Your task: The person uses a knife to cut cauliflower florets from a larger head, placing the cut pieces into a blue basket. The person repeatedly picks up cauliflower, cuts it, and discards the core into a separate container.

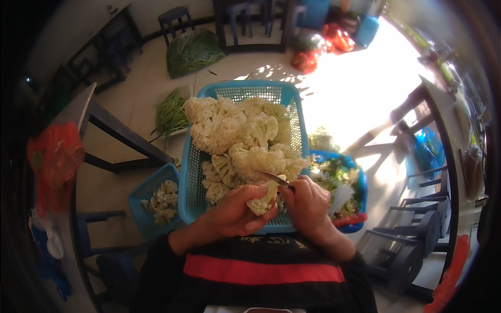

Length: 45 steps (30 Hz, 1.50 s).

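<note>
Held in my left hand (244,209) is a small cauliflower floret (262,199), its head turned down and its pale stem up. My right hand (309,199) grips a knife (277,179) whose dark blade points left across the top of the stem. Both hands are over the near side of a large blue plastic basket (305,129). Large cauliflower pieces (219,125) are heaped in this basket. To its left, a smaller blue basket (137,197) holds cut florets (162,199).
Right of the large basket, a blue-lined container (364,187) holds leafy trimmings. Green vegetables (172,111) lie at the left, with a bag of greens (195,53) behind. Tables stand on both sides, and plastic stools (411,234) are at the right.
</note>
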Tool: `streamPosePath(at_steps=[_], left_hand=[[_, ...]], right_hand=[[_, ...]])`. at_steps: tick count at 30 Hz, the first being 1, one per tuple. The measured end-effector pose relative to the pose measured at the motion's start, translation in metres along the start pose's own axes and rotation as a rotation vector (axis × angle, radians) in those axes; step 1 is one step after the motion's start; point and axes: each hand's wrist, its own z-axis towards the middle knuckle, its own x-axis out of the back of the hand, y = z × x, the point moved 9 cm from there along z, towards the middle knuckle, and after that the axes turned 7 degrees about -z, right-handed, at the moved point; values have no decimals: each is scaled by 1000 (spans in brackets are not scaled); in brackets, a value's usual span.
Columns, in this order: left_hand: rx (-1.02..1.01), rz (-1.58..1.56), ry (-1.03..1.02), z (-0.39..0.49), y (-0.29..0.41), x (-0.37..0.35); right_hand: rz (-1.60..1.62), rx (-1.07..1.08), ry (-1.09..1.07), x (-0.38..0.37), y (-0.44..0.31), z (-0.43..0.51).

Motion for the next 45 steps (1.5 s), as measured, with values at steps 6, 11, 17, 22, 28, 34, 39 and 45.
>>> streamPosePath(at_steps=[6, 11, 17, 22, 28, 34, 39, 45], left_hand=[[-655, 53, 322, -57, 98, 40], [-1073, 776, 1172, -238, 162, 98], [-955, 2140, 1532, -248, 159, 78], [-417, 2020, 494, -93, 81, 33], [-269, 2158, 472, -73, 69, 54], [-390, 1315, 566, -103, 117, 32], [-477, 779, 420, -75, 99, 27], [-680, 833, 354, -62, 96, 3]], right_hand=[[274, 251, -32, 16, -34, -15], [-24, -562, 81, 52, 84, -49], [-310, -512, 166, 71, 114, -52], [116, -501, 67, 34, 62, -27], [324, -358, -147, 5, 24, -10], [827, -695, -368, -24, 34, -30], [651, -480, -397, -37, 18, -6], [404, -273, -267, -28, 14, 2]])
